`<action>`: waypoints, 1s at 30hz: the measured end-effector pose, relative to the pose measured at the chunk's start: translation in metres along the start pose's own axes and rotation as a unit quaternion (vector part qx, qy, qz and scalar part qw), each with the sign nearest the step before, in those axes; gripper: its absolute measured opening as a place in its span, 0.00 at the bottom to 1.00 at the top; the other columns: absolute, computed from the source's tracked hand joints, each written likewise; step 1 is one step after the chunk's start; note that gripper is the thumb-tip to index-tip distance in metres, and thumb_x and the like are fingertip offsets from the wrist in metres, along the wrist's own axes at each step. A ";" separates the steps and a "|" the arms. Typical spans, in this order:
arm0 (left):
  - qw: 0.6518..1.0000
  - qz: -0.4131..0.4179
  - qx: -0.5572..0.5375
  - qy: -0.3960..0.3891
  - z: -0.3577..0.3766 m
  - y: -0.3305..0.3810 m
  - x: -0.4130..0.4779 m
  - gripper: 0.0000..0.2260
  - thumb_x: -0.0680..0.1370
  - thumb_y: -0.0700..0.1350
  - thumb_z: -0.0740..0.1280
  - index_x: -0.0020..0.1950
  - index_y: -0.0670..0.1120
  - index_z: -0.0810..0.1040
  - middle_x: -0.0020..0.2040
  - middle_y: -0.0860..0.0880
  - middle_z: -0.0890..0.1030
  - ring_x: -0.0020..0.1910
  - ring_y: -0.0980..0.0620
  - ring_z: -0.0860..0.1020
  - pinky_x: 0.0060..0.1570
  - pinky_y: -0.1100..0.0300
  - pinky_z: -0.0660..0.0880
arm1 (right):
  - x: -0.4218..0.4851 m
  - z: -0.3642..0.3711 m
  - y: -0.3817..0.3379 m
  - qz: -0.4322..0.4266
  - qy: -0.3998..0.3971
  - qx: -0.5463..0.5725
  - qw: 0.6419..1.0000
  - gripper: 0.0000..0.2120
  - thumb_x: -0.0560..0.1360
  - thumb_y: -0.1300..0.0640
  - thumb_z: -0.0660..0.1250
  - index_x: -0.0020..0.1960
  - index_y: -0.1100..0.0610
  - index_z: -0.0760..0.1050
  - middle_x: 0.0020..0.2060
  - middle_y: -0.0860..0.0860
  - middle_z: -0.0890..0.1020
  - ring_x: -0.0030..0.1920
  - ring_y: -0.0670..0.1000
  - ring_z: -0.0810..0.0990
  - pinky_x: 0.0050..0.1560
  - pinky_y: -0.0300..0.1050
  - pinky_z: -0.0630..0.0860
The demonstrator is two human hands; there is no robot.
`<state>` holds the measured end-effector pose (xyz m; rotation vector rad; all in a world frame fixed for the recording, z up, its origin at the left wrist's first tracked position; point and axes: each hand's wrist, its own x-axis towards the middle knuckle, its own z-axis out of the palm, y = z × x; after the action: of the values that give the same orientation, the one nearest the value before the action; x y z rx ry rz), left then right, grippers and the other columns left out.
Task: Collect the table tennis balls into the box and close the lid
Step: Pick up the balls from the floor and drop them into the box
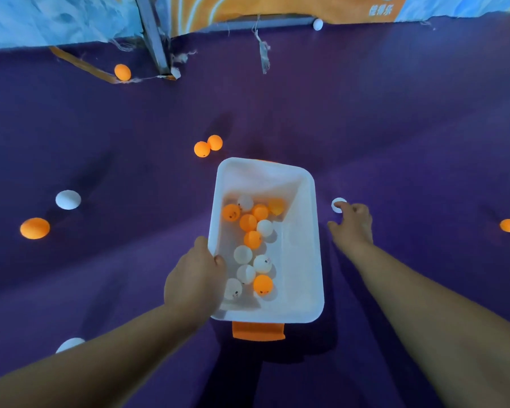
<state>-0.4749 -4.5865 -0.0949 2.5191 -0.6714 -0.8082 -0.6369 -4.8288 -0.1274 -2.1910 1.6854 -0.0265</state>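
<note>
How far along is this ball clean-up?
Partly done. About a dozen balls lie in the box, which the left hand grips by its rim. The right hand reaches for a white ball beside the box. Eight other loose balls lie on the floor, and no lid is in view.

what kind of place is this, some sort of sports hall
Most likely a table tennis playing area. The purple floor looks like sports matting, printed barrier panels on a metal frame line the far edge, and orange and white balls lie scattered around the white box.
</note>
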 end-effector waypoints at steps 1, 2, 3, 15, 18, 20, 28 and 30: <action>1.000 0.000 -0.004 -0.001 0.000 0.000 0.001 0.04 0.79 0.45 0.54 0.48 0.46 0.66 0.40 0.48 0.76 0.38 0.45 0.75 0.33 0.55 0.69 | 0.008 0.001 0.001 -0.001 -0.007 -0.018 1.000 0.23 0.76 0.61 0.63 0.70 0.52 0.66 0.70 0.56 0.60 0.67 0.58 0.63 0.60 0.53 0.70; 1.000 0.002 -0.007 -0.001 0.001 -0.001 0.001 0.04 0.78 0.45 0.54 0.48 0.46 0.67 0.40 0.49 0.76 0.37 0.46 0.75 0.33 0.55 0.69 | 0.016 0.001 0.000 -0.002 -0.015 -0.038 0.999 0.24 0.76 0.62 0.63 0.71 0.52 0.65 0.73 0.56 0.57 0.69 0.59 0.60 0.63 0.54 0.68; 1.000 0.002 -0.009 -0.001 0.001 -0.001 0.002 0.04 0.78 0.45 0.54 0.48 0.47 0.67 0.39 0.49 0.76 0.37 0.47 0.75 0.33 0.55 0.69 | 0.024 0.001 0.000 -0.004 -0.027 -0.054 0.998 0.25 0.76 0.63 0.62 0.72 0.51 0.64 0.74 0.56 0.53 0.70 0.59 0.58 0.65 0.55 0.67; 1.000 0.006 0.003 0.007 0.002 0.000 0.003 0.03 0.79 0.46 0.54 0.48 0.49 0.66 0.40 0.52 0.75 0.36 0.53 0.74 0.29 0.58 0.65 | 0.010 0.002 -0.010 -0.037 0.049 0.164 0.984 0.23 0.77 0.66 0.60 0.69 0.50 0.68 0.57 0.50 0.69 0.52 0.50 0.73 0.46 0.37 0.70; 1.000 0.004 -0.001 0.008 0.002 -0.001 0.002 0.04 0.79 0.46 0.54 0.49 0.48 0.67 0.40 0.52 0.75 0.36 0.51 0.75 0.30 0.57 0.68 | -0.029 -0.017 -0.038 -0.076 0.110 0.312 0.941 0.21 0.74 0.59 0.67 0.65 0.46 0.70 0.53 0.44 0.75 0.49 0.47 0.76 0.48 0.36 0.74; 1.000 0.001 -0.001 0.010 0.001 0.000 0.001 0.04 0.79 0.45 0.54 0.49 0.48 0.67 0.40 0.52 0.76 0.37 0.50 0.75 0.30 0.57 0.67 | -0.061 -0.028 -0.053 -0.123 0.105 0.355 0.921 0.20 0.72 0.57 0.71 0.58 0.39 0.71 0.46 0.41 0.77 0.44 0.47 0.78 0.46 0.40 0.78; 1.000 0.004 -0.001 0.008 -0.006 -0.001 -0.006 0.09 0.78 0.51 0.54 0.50 0.47 0.68 0.40 0.51 0.76 0.38 0.48 0.75 0.35 0.56 0.68 | -0.117 -0.027 -0.088 -0.210 0.028 0.160 0.964 0.17 0.73 0.44 0.67 0.60 0.46 0.72 0.36 0.41 0.73 0.36 0.42 0.73 0.35 0.34 0.68; 0.999 -0.007 -0.043 -0.017 -0.008 -0.006 -0.008 0.16 0.78 0.59 0.53 0.49 0.47 0.69 0.40 0.51 0.77 0.39 0.47 0.76 0.38 0.54 0.70 | -0.128 -0.024 -0.087 -0.188 0.027 0.185 0.964 0.09 0.76 0.51 0.66 0.56 0.48 0.75 0.36 0.42 0.75 0.37 0.43 0.74 0.36 0.39 0.70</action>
<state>-0.4741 -4.5753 -0.0887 2.4402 -0.6170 -0.8677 -0.5976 -4.6975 -0.0518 -2.1916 1.1506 -0.4652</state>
